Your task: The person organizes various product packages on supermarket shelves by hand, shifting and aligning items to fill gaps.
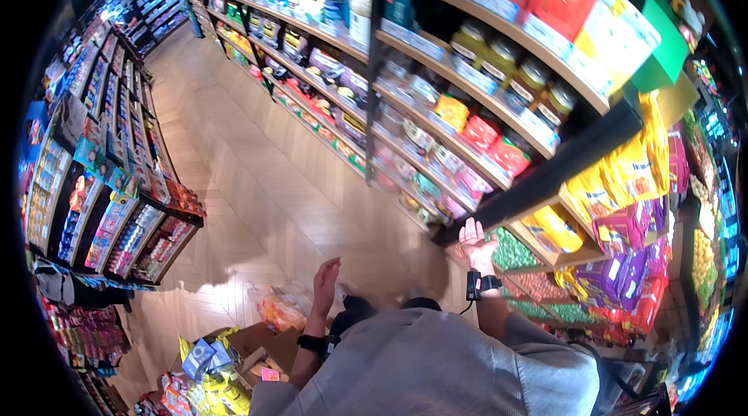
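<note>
My left hand (326,287) hangs over the wooden floor with nothing in it, its fingers stretched out and seen edge-on. Below its wrist, which wears a black band, lie an opened cardboard box (280,352) and a clear plastic bag with orange contents (280,309). With palm turned up, my right hand (478,249) is empty, fingers extended. It appears near the black corner post (526,173) of the shelf, though I cannot tell whether they touch. A black device (474,286) with a cable is strapped to that wrist. Bins of green-wrapped sweets (517,249) stand beside it.
Tall shelves (327,36) with bags and jars line the right of the wooden aisle floor (257,141). A lower display rack (123,205) stands left. Yellow snack bags (222,392) lie on the near left. Part of another person (76,287) shows at the left edge.
</note>
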Tool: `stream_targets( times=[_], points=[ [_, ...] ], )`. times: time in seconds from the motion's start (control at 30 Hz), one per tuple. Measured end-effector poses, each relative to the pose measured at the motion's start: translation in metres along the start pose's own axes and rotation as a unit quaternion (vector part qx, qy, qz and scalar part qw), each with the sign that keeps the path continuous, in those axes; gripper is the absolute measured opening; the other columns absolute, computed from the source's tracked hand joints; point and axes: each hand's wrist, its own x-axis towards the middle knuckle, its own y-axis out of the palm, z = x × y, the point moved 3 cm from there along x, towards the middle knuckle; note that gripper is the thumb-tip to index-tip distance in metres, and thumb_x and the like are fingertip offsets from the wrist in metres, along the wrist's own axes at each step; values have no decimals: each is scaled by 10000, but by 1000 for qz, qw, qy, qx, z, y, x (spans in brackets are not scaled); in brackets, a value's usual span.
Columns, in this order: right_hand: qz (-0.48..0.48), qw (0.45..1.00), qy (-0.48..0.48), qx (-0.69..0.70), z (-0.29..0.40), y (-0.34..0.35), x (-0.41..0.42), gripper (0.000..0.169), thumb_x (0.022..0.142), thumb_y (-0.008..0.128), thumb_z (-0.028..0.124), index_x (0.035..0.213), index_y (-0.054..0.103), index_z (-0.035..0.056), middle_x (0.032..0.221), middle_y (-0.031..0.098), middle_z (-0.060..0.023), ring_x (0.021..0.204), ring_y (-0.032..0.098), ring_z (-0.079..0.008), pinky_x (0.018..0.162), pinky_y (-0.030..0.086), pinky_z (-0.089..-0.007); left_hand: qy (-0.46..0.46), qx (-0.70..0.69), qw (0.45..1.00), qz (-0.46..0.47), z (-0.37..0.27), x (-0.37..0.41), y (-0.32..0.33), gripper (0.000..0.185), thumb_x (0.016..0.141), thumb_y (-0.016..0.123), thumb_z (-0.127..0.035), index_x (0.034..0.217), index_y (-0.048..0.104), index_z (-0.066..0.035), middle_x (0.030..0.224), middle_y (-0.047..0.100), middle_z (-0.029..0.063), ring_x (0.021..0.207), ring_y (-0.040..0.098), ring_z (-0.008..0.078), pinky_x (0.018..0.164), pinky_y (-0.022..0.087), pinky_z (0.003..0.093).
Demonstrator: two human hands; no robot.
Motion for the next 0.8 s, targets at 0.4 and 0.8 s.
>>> stream_targets(
  times=[0.4,0.8],
  points=[
    [226,951,5,-210,-205,175,-11,699,964,416,610,1458,415,115,1465,456,-127,1318,455,-300,1085,320,-512,-19,-45,998,-47,-45,91,-156,555,988,512,-385,1434,472,-58,1457,493,81,1330,478,221,1058,356,374],
    [260,923,-69,-276,-326,287,74,694,996,413,542,1504,349,74,1538,396,-107,1409,374,-223,1115,280,-437,-41,-29,996,-75,-96,247,-252,497,1017,495,-349,1424,487,-65,1437,513,74,1311,495,207,1054,367,355]
  ],
)
